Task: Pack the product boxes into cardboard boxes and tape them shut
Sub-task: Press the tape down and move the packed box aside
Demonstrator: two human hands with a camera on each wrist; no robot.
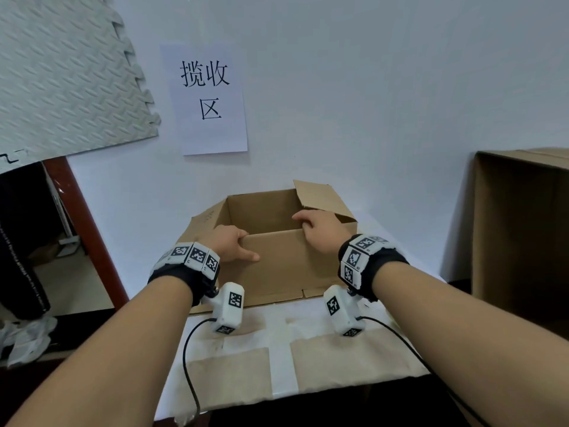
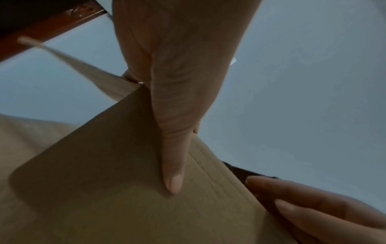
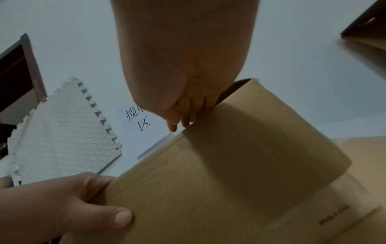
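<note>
You have the open cardboard box (image 1: 271, 241) on the white-covered table (image 1: 277, 349), close against the wall, and both hands are on its near wall. Your left hand (image 1: 229, 243) pinches the top edge near the left corner, thumb (image 2: 173, 165) flat on the outside face and fingers hooked over the rim. Your right hand (image 1: 317, 229) curls over the same edge toward the right corner, fingers inside — a firm hold on cardboard, not a loose rest.

The step looks like squaring and opening the box for packing. Keep your pull even on both corners so the wall stays straight instead of bowing, and fold the near flap (image 1: 271, 272) fully down along its crease. The right flap (image 1: 320, 198) stands tilted inward; push it out before anything goes in.

No product boxes or tape show in any view. The box floor is hidden behind the near wall, so you cannot tell whether the bottom is sealed — check it before loading. The larger carton (image 1: 523, 226) at your right is cut off by the frame, and its contents stay unseen.
</note>
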